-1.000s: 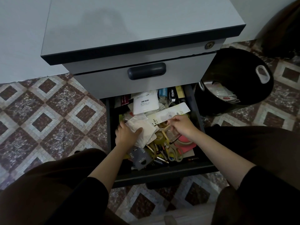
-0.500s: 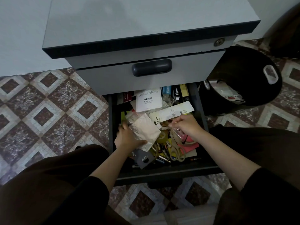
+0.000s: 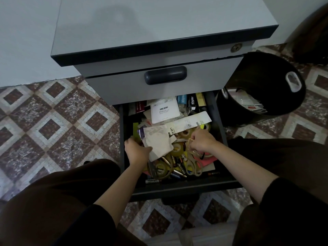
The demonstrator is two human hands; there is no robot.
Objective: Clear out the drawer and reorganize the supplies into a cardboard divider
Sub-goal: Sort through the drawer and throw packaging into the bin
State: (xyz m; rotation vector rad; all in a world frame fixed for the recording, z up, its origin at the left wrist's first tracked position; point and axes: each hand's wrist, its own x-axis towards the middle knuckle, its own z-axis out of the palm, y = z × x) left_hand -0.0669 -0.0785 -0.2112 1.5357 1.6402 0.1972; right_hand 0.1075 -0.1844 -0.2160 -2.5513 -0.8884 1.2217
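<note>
Grey cabinet (image 3: 159, 23) on the tiled floor (image 3: 53, 121), its upper drawer (image 3: 124, 86) closed. Below it, the dark open drawer (image 3: 177, 188) is pulled out and crammed with supplies.

At its back edge stand two boxes marked stapler, one blue (image 3: 182, 99) and one black (image 3: 192, 103), beside a white barcoded packet (image 3: 164, 111). A long white card (image 3: 193, 122) lies across the middle. Toward the front edge are one pair of scissors (image 3: 194, 166), at least two clear tape rolls (image 3: 177, 148), a loose heap of batteries (image 3: 177, 166) too tangled to count, and one marker (image 3: 152, 181).

The left hand (image 3: 136, 151) grips a crumpled white pouch (image 3: 157, 141) at the drawer's left side. The right hand (image 3: 202, 142) has its fingers (image 3: 196, 145) clenched on a pale loop (image 3: 190, 140) I cannot identify.

To the right of the cabinet, one black bin (image 3: 257, 71) holds discarded packaging (image 3: 248, 103).
</note>
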